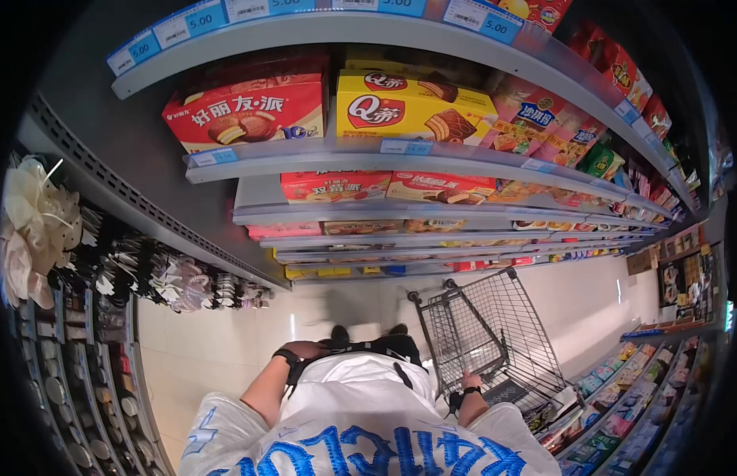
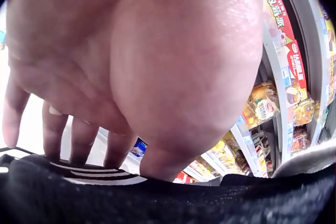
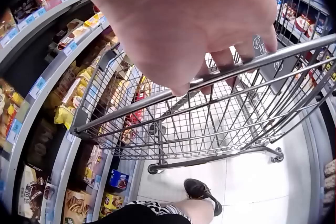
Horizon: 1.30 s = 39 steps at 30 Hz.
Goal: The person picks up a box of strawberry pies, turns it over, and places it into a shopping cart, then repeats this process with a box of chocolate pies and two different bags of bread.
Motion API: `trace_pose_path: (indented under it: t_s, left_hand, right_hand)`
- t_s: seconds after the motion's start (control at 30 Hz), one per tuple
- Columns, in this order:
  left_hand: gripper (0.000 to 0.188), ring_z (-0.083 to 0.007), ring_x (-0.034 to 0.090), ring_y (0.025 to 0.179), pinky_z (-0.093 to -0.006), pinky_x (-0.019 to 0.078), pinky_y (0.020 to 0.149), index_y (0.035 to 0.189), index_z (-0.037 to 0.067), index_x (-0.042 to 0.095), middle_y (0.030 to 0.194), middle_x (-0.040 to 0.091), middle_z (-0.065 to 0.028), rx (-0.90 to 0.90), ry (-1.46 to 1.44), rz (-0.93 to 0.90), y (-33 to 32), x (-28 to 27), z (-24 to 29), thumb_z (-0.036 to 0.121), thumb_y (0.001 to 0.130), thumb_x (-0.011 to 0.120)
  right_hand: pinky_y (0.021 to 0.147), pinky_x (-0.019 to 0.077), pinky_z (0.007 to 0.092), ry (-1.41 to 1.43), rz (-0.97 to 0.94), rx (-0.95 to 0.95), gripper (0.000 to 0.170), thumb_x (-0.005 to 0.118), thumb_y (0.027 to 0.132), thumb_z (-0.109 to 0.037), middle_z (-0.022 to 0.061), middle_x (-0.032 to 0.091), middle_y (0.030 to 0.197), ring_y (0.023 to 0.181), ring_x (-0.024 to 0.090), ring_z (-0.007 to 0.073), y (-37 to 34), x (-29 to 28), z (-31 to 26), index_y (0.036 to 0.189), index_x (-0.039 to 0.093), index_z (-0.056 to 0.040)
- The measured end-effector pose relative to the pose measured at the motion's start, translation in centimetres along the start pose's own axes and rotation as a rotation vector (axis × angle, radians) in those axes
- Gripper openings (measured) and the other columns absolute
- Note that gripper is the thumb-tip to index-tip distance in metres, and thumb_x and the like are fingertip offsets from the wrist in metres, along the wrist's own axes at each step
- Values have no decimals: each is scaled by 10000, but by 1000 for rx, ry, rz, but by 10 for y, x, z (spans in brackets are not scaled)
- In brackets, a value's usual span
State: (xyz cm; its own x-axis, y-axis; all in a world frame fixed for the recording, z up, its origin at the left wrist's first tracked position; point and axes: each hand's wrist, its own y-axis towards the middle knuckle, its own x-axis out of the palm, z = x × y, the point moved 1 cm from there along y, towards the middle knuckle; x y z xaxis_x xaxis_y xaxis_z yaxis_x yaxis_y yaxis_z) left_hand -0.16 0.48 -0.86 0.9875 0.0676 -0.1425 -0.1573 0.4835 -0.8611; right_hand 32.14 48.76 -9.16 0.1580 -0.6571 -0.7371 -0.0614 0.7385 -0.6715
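Observation:
My right hand [image 1: 469,382] holds the side rim of a dark wire shopping cart [image 1: 535,333], which stands to my right. In the right wrist view the fingers of this hand [image 3: 194,24] pass over the cart's top rail [image 3: 236,71], with the thumb on the near side. At my waist, my left hand [image 1: 306,349] rests against black shorts [image 1: 396,349]. Close up in the left wrist view, the left hand [image 2: 131,61] has its fingers extended down onto the black fabric [image 2: 105,192] with white stripes.
Shelves ahead carry a red box of pies [image 1: 245,111], a yellow snack box [image 1: 416,107] and bagged snacks [image 1: 535,119]. Hair accessories [image 1: 182,278] hang at the left. More stocked shelves [image 1: 622,397] stand behind the cart at the right. Pale floor tiles [image 1: 174,341] lie underfoot.

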Motion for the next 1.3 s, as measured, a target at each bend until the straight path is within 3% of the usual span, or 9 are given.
trace_pose_path:
  t_s: [0.27, 0.3, 0.37, 0.47, 0.6, 0.67, 0.83, 1.07, 1.3]
  left_hand:
    - [557, -217, 551, 1117, -337, 417, 961, 1305, 79, 599, 1197, 647, -88, 82, -91, -31, -8, -16, -14, 491, 934, 537]
    - [551, -211, 554, 1102, -340, 429, 939, 1297, 81, 602, 1186, 648, -85, 55, -112, -1, -15, -15, -13, 490, 935, 539]
    - [551, -212, 573, 1069, -344, 452, 905, 1280, 87, 619, 1161, 660, -85, 53, -129, 35, -8, -11, -21, 505, 930, 543]
    - [516, -227, 613, 1020, -348, 478, 893, 1233, 99, 656, 1131, 686, -102, 35, -166, -2, 1, -26, -30, 509, 942, 540]
    - [423, -145, 634, 991, -280, 499, 853, 1270, 80, 617, 1078, 686, -67, 310, -303, 557, -19, -62, -12, 344, 941, 645]
    - [407, -185, 655, 966, -297, 513, 839, 1281, 65, 598, 1101, 685, -102, 442, -396, 747, -33, -93, 10, 249, 927, 677]
    - [575, -321, 594, 1118, -375, 517, 889, 1418, 83, 463, 1327, 542, -213, 710, -141, 1347, -107, -166, 96, 146, 887, 675]
    - [763, -455, 495, 1197, -490, 440, 993, 1516, 139, 314, 1380, 422, -297, 598, 167, 1675, -118, -224, 133, 147, 848, 683]
    - [727, -439, 511, 1167, -509, 427, 975, 1456, 112, 382, 1248, 559, -231, 427, 191, 1711, -125, -226, 142, 119, 803, 702]
  right_hand:
    - [1125, 329, 471, -242, -149, 121, 777, 605, 834, -468, 273, 383, 1494, 1406, 348, 411, 42, 39, -17, 1471, 409, -71]
    - [1171, 235, 474, -115, 88, 199, 922, 657, 763, -419, 246, 297, 1542, 1441, 254, 414, -26, 17, -51, 1538, 275, -96]
    - [1163, 271, 474, -203, 235, -87, 896, 665, 761, -450, 274, 322, 1520, 1422, 287, 425, -49, 19, -84, 1510, 343, -78]
    - [1125, 350, 439, 11, -88, -507, 797, 674, 792, -499, 286, 427, 1452, 1382, 381, 403, 37, 64, -126, 1419, 481, -46]
    - [1007, 458, 383, 4, -98, -978, 682, 628, 915, -467, 229, 634, 1260, 1198, 599, 323, -105, -45, -268, 1328, 532, 68]
    - [938, 488, 318, 533, -193, -1015, 582, 701, 915, -240, 164, 653, 1234, 1100, 631, 199, -110, -41, -303, 1374, 491, 50]
    - [838, 527, 343, 623, -75, -1342, 647, 712, 886, -256, 185, 619, 1255, 1004, 661, 259, -220, -122, -390, 1422, 446, -11]
    - [914, 489, 441, 373, 290, -1517, 831, 675, 878, -196, 244, 504, 1286, 1125, 560, 406, -300, -178, -456, 1555, 203, -96]
    - [839, 507, 381, 494, 299, -1453, 917, 715, 857, -150, 201, 510, 1247, 941, 598, 278, -297, -161, -476, 1579, 149, -148]
